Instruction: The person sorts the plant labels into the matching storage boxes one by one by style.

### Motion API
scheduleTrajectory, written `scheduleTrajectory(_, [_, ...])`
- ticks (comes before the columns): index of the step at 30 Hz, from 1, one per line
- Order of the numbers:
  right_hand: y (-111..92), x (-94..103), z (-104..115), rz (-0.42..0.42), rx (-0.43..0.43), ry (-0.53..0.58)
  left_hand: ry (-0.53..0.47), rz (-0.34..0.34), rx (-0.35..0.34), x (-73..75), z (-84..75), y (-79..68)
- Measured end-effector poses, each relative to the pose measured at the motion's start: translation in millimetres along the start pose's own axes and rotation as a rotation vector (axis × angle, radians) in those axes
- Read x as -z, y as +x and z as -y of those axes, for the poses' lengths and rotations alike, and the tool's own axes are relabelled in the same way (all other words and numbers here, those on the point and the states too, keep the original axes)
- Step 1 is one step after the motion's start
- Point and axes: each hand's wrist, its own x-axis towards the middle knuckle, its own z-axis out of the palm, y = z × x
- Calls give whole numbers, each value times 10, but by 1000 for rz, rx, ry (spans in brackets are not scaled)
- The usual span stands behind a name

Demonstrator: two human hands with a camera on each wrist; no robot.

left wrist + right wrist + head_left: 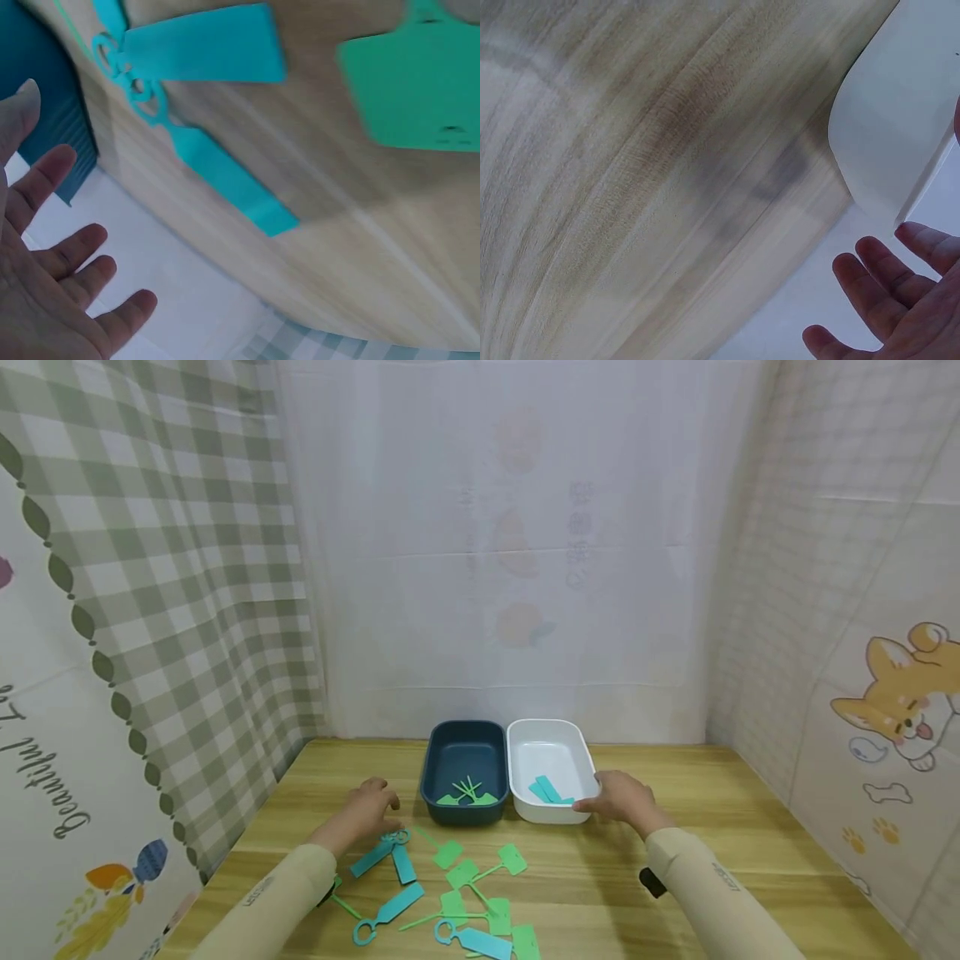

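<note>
My left hand (pixel 369 810) hovers above the left part of the table, fingers spread and loosely bent, holding nothing. Just below it lie blue ring-ended plastic tags (pixel 372 858), their rings touching or overlapping in the left wrist view. At the white bin's (pixel 551 814) front right corner is my right hand (pixel 622 797), thumb over the rim and the other fingers extended outside. Several blue tags (pixel 547 789) rest inside that bin. The dark blue bin (pixel 465 817) beside it contains several green tags (pixel 486 799) with thin stems.
Several green square-headed tags (pixel 513 858) and more blue ring-ended tags (pixel 401 902) are scattered on the wooden table (pixel 600 893) in front of the bins. A white cloth (pixel 525 568) hangs behind, and a checked cloth (pixel 225 568) hangs on the left.
</note>
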Motion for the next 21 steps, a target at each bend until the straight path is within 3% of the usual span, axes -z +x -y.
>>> scheduleTrajectory(14, [-45,15,48,11,-16,-14,155,-42,33,-174,185,-579])
scheduleTrajectory(21, [-70,48,75,32,-30,-22,113,-6,51,-194,249,-751])
